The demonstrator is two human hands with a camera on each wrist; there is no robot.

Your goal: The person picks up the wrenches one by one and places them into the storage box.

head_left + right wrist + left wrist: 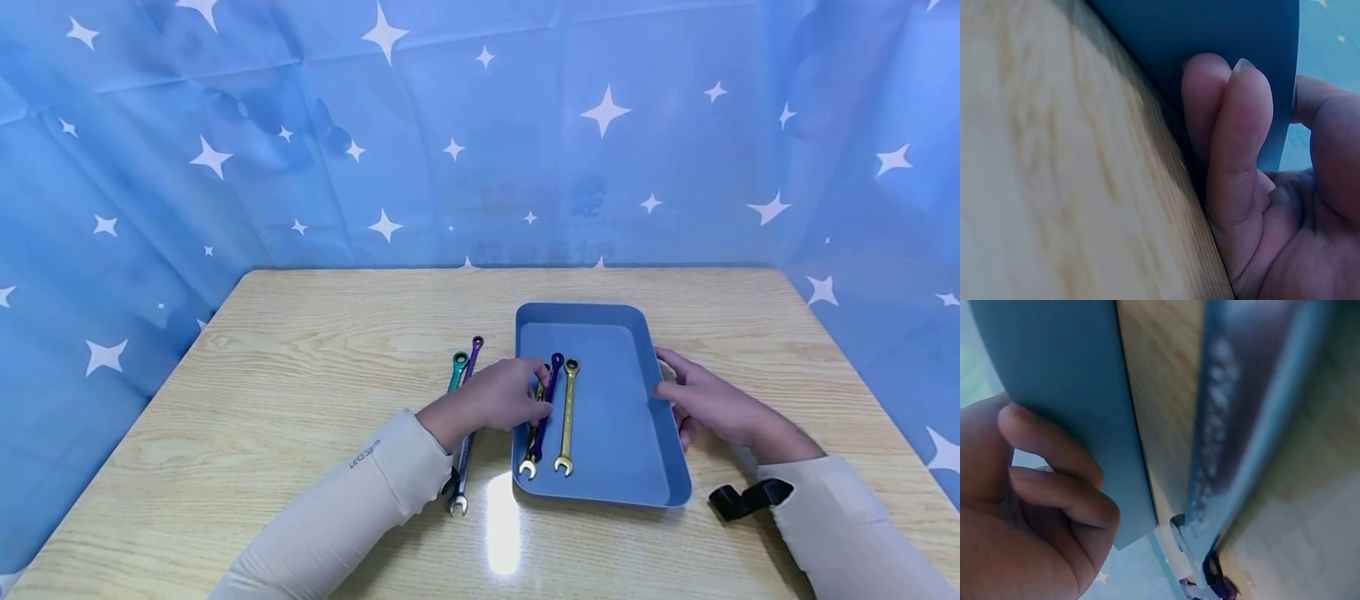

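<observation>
your left hand (506, 396) reaches over the tray's left wall with fingers bent and the thumb close to the index finger, right at the purple wrench (552, 387); you cannot tell from here whether it is pinched or only touched. your right hand (708, 400) grips the right wall of the tray (626, 417), thumb at the rim, fingers against the outside. the purple wrench lies inside, by the left wall, its near end over the gold wrench (528, 467); the yellow wrench (567, 421) lies just to the right, on the tray floor. on the table (300, 375) beyond that wall, the teal wrench (457, 371) and violet wrench (472, 360) run partly beneath your left arm. judge the wrenches stiff, fairly heavy for their slimness and hard to break, with glossy shafts that may slide in your fingers; mid-shaft, between thumb and index, should balance best. the tray looks light and firm, likely to skid if you push it, so its wall is a good place to steady it. the purple wrench's long axis runs away from you, ring end far and leaning a little right. the yellow one points much the same way, ring far, open end towards you, roughly along the tray's length; the violet one also has its open end near you.
</observation>
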